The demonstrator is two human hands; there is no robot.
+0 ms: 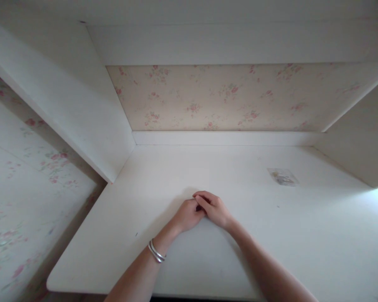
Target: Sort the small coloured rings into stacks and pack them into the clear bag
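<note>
My left hand (189, 213) and my right hand (216, 209) meet over the middle of the white desk (119, 209). Both are closed, with the fingers of the right hand lying over those of the left. A small dark gap shows between thumbs and fingers; whether anything is held there is hidden. Two silver bangles (156, 251) circle my left wrist. Further back to the right, apart from both hands, a clear plastic bag (282, 177) lies flat with small things in it, too blurred to name.
A white side panel (66, 92) rises at the left, and another panel (362, 126) stands at the right. Behind the desk is a low white ledge (227, 138) below flowered wallpaper (220, 96). An overhead shelf (227, 42) spans the top. Small dark specks mark the desktop.
</note>
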